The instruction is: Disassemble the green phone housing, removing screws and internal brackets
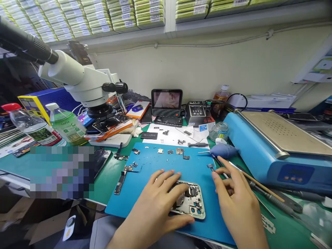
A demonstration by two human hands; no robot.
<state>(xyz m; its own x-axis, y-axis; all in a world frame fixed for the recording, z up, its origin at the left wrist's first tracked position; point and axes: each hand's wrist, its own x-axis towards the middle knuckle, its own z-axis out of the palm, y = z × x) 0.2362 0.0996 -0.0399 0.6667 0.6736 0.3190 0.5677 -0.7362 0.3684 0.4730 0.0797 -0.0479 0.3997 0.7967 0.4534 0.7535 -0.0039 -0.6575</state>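
Note:
An opened phone housing with a pale rim lies on the blue mat, its inside facing up and camera openings near the lower right corner. My left hand grips it across its width, fingers over the far edge and thumb along the near edge, hiding its left part. To the right of the housing, my right hand is raised with thumb and fingertips pinched at a small dark flex part. Small phone parts and screws lie around the mat, among them a narrow circuit board.
A microscope and two bottles stand at the left. On the right are a blue heating plate machine, a blue air blower and several hand tools. Behind the mat, a black battery lies by white paper and a small screen.

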